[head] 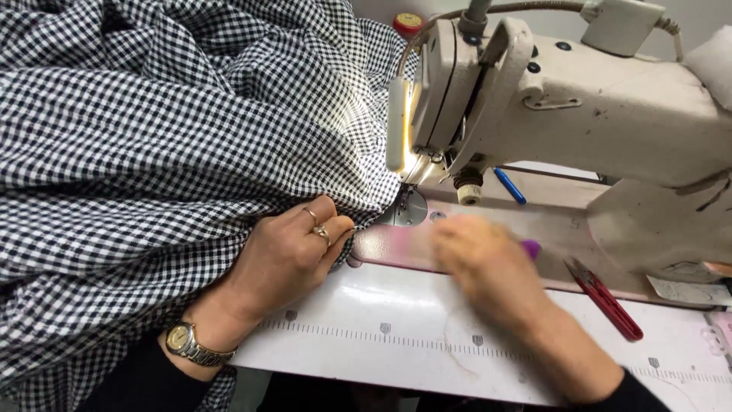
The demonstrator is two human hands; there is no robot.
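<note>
1. The big black-and-white checked cloth (152, 130) lies piled on the counter (396, 336), left of the sewing machine (595, 107).
2. The left hand (286, 255) pinches the cloth's edge.
3. The right hand (488, 263) is blurry; I cannot tell its grip.
4. Red snips (606, 299) lie nearby.

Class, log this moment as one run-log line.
left hand: pressing checked cloth | right hand: blurred, over sewing machine bed | red snips: lying right

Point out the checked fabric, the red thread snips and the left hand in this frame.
checked fabric (152, 114), head view, on the bunched black-and-white folds left of the machine.
red thread snips (606, 299), head view, on the red handle lying on the table.
left hand (286, 255), head view, on the back of the hand, which presses the fabric.
</note>
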